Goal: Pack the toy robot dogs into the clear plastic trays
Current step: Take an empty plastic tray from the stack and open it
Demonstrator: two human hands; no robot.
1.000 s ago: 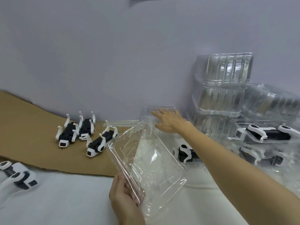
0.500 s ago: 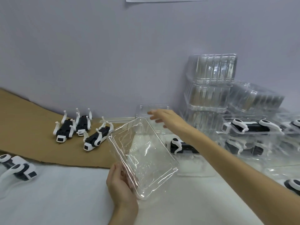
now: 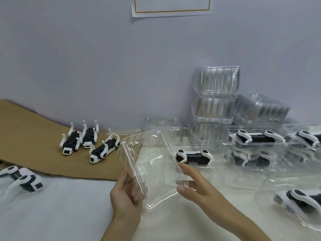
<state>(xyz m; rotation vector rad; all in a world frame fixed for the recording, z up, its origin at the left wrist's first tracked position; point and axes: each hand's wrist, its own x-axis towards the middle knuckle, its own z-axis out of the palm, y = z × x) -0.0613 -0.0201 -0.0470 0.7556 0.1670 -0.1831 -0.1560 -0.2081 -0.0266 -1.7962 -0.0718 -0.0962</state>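
Fingers on the left hand curl round the near-left rim of an empty clear tray, holding it tilted above the near middle of the tabletop. The right hand has its fingers pretty much straight. Index tip and thumb just touch the tray's right rim, so it's steadying more than gripping imo.

Looks like the step is getting this tray ready for a dog. My two cents: that thin plastic probably flexes, so hold it by the rims on both sides and don't squeeze the floor of it. Set it flat on the tabletop before loading instead of loading mid-air.

The nearest loose toy robot dogs are three lying legs-up on the cardboard sheet toward the far-left, well apart from the tray. I'd put the tray down near the cardboard's edge to cut the reach. Those legs stick out and would likely snag a rim if a dog goes in crooked.

Filled trays sit along the right side, and the stack of empty trays is against the wall, so mind the elbow.
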